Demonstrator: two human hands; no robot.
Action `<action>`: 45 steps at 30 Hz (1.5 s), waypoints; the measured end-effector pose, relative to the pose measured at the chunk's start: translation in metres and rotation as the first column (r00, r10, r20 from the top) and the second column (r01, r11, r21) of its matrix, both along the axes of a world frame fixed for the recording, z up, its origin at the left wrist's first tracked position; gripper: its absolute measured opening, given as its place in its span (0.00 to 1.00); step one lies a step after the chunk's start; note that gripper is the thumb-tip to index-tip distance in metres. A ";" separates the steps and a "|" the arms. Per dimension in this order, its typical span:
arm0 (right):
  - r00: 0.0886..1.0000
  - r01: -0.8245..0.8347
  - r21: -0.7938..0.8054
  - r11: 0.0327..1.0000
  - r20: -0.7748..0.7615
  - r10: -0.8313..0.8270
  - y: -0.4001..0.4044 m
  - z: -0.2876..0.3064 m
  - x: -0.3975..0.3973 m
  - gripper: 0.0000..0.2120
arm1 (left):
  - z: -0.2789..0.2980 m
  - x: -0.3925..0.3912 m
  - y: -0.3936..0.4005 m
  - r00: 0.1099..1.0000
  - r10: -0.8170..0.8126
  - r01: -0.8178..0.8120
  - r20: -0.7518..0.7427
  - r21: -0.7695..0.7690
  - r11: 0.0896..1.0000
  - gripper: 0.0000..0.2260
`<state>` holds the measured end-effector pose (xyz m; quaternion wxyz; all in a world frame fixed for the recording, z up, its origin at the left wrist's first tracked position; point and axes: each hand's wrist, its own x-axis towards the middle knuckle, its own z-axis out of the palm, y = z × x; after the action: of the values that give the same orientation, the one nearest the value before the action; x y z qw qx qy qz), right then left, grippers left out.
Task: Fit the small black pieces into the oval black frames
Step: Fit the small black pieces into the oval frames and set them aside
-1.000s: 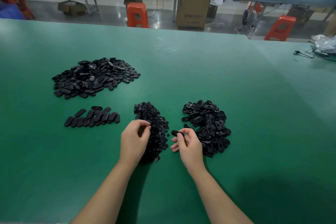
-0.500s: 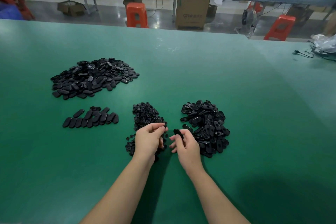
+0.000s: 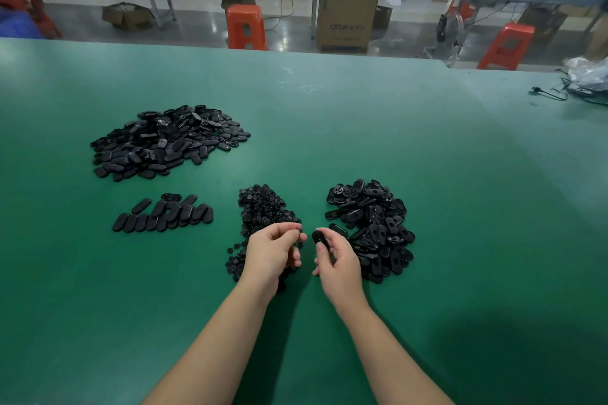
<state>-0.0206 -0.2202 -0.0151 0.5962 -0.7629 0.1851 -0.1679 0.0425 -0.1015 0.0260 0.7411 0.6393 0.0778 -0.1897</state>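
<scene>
Since the frame one second earlier, the left hand (image 3: 274,251) has come off the top of the heap of small black round plastic pieces (image 3: 263,210) and is now sitting nearer the person, close beside the right hand (image 3: 335,260), which has barely shifted. The left hand's thumb and fingertips (image 3: 297,229) are pinching together over the near end of that heap; a dark speck is showing at the pinch, but whether it is a held piece cannot be told. The right hand is clamping a black oval plastic frame (image 3: 318,236) between thumb and forefinger, the frame projecting from the top of the hand toward the left hand, with a narrow gap between the two hands. Just to the right of the right hand, and touching its far side in this view, a heap of loose black oval frames with cut-outs (image 3: 371,227) is lying on the green table mat (image 3: 427,174). Well to the left of the left hand, a short overlapping row of black oval parts (image 3: 164,215) is lying flat. Beyond that row, further from the hands, a large mound of black oval parts (image 3: 167,141) is resting. Both forearms are reaching in from the near edge.
</scene>
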 end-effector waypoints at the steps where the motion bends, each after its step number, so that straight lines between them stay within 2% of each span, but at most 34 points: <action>1: 1.000 0.010 0.015 1.000 -0.013 -0.010 0.000 0.000 0.000 0.10 | 0.000 0.000 0.000 1.000 -0.001 0.001 0.005 0.002 1.000 0.04; 4: 1.000 0.017 0.103 0.995 -0.025 -0.015 0.000 0.000 0.001 0.06 | -0.001 0.000 0.002 1.000 -0.005 0.005 0.016 0.007 1.000 0.02; 6: 1.000 0.016 0.145 0.989 -0.015 -0.014 0.000 0.000 0.001 0.05 | -0.004 -0.001 0.002 0.999 -0.017 0.014 0.047 0.072 0.997 0.02; 8: 1.000 0.013 0.112 0.994 -0.009 -0.012 0.000 0.000 0.000 0.08 | -0.006 -0.001 0.002 0.997 -0.032 0.021 0.072 0.143 0.990 0.03; 11: 1.000 0.002 0.047 0.999 0.017 -0.003 0.001 -0.001 0.000 0.15 | -0.007 -0.002 0.001 0.997 -0.036 0.025 0.065 0.151 0.988 0.03; 17: 0.999 0.036 0.059 0.998 -0.037 -0.034 -0.001 -0.002 0.002 0.08 | -0.008 -0.007 -0.007 0.994 -0.070 0.052 0.089 0.188 0.981 0.03; 29: 0.999 -0.001 0.105 0.994 -0.045 0.005 0.000 0.003 -0.002 0.12 | 0.005 -0.013 -0.023 0.964 -0.154 0.017 0.218 0.526 0.850 0.04; 45: 0.999 -0.012 0.091 0.996 -0.040 0.015 0.001 0.004 -0.002 0.11 | 0.008 -0.011 -0.021 0.956 -0.175 0.016 0.237 0.552 0.834 0.04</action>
<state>-0.0227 -0.2196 -0.0109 0.6276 -0.7394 0.1996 -0.1396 0.0314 -0.1225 0.0343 0.5219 0.8464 -0.0085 -0.1054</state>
